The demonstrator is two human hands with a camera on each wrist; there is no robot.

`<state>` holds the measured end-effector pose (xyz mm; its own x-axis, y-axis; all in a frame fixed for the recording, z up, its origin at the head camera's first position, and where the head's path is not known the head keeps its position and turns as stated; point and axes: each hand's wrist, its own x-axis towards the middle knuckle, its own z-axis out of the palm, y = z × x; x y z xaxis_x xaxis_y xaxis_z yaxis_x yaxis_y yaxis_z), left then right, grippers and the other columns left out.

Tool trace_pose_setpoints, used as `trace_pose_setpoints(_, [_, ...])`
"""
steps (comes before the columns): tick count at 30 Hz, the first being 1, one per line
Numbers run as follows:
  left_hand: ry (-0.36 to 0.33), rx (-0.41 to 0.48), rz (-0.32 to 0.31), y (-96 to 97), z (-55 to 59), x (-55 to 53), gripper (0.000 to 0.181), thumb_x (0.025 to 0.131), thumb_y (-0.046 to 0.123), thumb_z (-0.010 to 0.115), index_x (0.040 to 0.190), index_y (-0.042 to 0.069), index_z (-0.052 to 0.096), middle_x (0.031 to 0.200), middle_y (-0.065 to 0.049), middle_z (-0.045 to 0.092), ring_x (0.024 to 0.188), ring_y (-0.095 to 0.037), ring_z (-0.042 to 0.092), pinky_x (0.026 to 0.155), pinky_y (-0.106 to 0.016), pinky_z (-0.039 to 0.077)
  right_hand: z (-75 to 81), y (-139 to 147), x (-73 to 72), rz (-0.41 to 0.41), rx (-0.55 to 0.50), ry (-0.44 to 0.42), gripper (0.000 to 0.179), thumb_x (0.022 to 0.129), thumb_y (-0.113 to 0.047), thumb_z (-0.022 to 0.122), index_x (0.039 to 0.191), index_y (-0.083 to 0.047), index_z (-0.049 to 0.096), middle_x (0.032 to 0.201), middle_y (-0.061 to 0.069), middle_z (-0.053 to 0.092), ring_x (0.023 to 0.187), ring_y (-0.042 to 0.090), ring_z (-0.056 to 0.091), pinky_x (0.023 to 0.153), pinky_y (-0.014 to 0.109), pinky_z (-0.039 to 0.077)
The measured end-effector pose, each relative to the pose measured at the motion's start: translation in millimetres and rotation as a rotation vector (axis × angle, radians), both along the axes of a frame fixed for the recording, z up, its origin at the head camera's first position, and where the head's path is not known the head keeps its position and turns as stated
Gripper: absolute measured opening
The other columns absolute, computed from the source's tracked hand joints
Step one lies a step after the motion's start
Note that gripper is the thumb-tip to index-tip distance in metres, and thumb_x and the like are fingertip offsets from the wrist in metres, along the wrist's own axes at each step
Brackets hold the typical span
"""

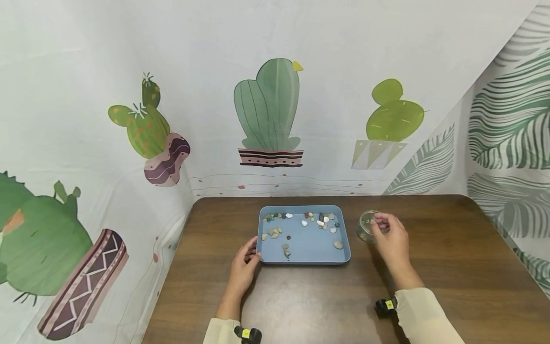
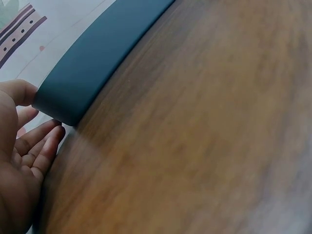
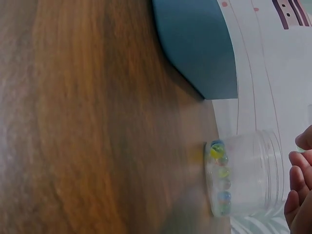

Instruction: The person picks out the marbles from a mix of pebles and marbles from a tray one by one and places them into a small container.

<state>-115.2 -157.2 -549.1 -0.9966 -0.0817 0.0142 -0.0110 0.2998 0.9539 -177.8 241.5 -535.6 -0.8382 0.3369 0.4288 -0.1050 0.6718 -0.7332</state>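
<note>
A shallow blue tray lies on the table with small stones and glass pieces scattered over it. My left hand holds its front left corner, thumb at the corner and fingers along the left side. To the tray's right stands a clear round jar; several coloured glass marbles lie at its bottom. Over the jar's mouth is my right hand, thumb and fingertips together. A small greenish glass marble shows at the thumb tip, mostly hidden by the fingers.
White and brown pebbles line the tray's far side, with a larger grey stone at its right. The brown wooden table ends against a white cloth printed with cacti. Dark cameras are strapped at both wrists.
</note>
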Motion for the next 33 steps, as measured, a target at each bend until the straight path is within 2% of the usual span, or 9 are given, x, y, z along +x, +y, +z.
trace_pose_setpoints(4, [0.002, 0.007, -0.002, 0.4, 0.2, 0.4, 0.047, 0.093, 0.007, 0.06, 0.139, 0.01, 0.052, 0.129, -0.019, 0.059, 0.112, -0.032, 0.057, 0.09, -0.02, 0.047, -0.1, 4.6, 1.9, -0.016, -0.003, 0.027, 0.034, 0.082, -0.013, 0.072, 0.114, -0.004, 0.066, 0.114, 0.017, 0.063, 0.101, 0.032, 0.052, 0.087, 0.039, 0.036])
trace_pose_setpoints(7, [0.004, 0.015, -0.005, 0.5, 0.6, 0.3, 0.047, 0.093, 0.006, 0.059, 0.139, 0.01, 0.052, 0.129, -0.02, 0.058, 0.113, -0.032, 0.057, 0.09, -0.019, 0.046, -0.7, 7.0, 2.7, -0.034, -0.025, 0.032, 0.045, 0.081, -0.015, 0.073, 0.124, -0.006, 0.062, 0.128, 0.019, 0.056, 0.116, 0.04, 0.045, 0.094, 0.051, 0.032])
trace_pose_setpoints(18, [-0.005, 0.013, -0.006, 0.0, 0.2, 0.2, 0.047, 0.093, 0.006, 0.059, 0.139, 0.011, 0.052, 0.129, -0.019, 0.058, 0.112, -0.031, 0.057, 0.09, -0.02, 0.047, -0.4, 5.3, 7.7, -0.027, -0.059, -0.002, 0.044, 0.089, -0.021, 0.066, 0.131, -0.012, 0.059, 0.133, 0.018, 0.054, 0.122, 0.038, 0.044, 0.097, 0.054, 0.033])
trace_pose_setpoints(22, [0.0, 0.02, 0.01, -2.8, -18.7, -6.2, 0.048, 0.092, 0.007, 0.06, 0.139, 0.013, 0.052, 0.128, -0.017, 0.059, 0.112, -0.03, 0.057, 0.09, -0.022, 0.047, 1.8, 2.1, 10.0, -0.008, -0.053, 0.01, 0.04, 0.089, -0.018, 0.065, 0.128, -0.01, 0.061, 0.13, 0.018, 0.055, 0.12, 0.037, 0.045, 0.096, 0.053, 0.034])
trace_pose_setpoints(26, [0.019, 0.01, 0.024, -6.2, -36.7, -11.3, 0.047, 0.092, 0.01, 0.063, 0.137, 0.021, 0.054, 0.126, -0.011, 0.061, 0.109, -0.024, 0.058, 0.091, -0.024, 0.048, 1.6, -3.8, 13.6, 0.019, -0.05, 0.04, 0.035, 0.088, -0.013, 0.064, 0.123, -0.009, 0.064, 0.126, 0.014, 0.057, 0.119, 0.032, 0.048, 0.095, 0.047, 0.036])
trace_pose_setpoints(30, [0.038, -0.003, 0.014, -7.3, -38.1, -11.0, 0.047, 0.092, 0.015, 0.063, 0.137, 0.023, 0.054, 0.125, -0.006, 0.061, 0.107, -0.018, 0.057, 0.089, -0.021, 0.048, 1.2, -10.4, 15.3, 0.053, -0.05, 0.068, 0.034, 0.087, -0.01, 0.065, 0.121, -0.012, 0.066, 0.125, 0.009, 0.059, 0.12, 0.026, 0.049, 0.098, 0.03, 0.036])
trace_pose_setpoints(33, [0.046, -0.009, 0.008, -7.5, -36.9, -10.2, 0.046, 0.092, 0.017, 0.063, 0.137, 0.024, 0.054, 0.124, -0.006, 0.061, 0.106, -0.017, 0.058, 0.088, -0.02, 0.048, 1.9, -15.4, 16.4, 0.09, -0.047, 0.095, 0.034, 0.087, -0.009, 0.065, 0.12, -0.011, 0.066, 0.125, 0.01, 0.06, 0.12, 0.027, 0.05, 0.098, 0.019, 0.032])
